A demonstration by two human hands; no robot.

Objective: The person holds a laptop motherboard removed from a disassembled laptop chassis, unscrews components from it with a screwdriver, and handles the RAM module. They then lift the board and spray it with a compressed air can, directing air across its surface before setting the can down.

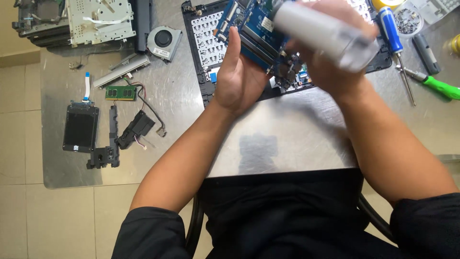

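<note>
A blue circuit board (254, 33) is gripped along its near-left edge by the left hand (237, 79), thumb raised against its face, and is held tilted above an opened black laptop base (203, 29). A blurred grey cylindrical tool (326, 36) is clasped by the right hand (330, 62), fingers closed round it; its long axis runs from upper left to lower right, across the board's right end. The board lies between both hands, the left being lower and nearer the body.

Relative to the board, two screwdrivers, one blue-handled (390, 31) and one green-handled (438, 86), lie to the right on the steel worktop (297, 134). To the left are seen a cooling fan (164, 42), a green memory stick (120, 92), a black drive (80, 128) and a speaker assembly (136, 127).
</note>
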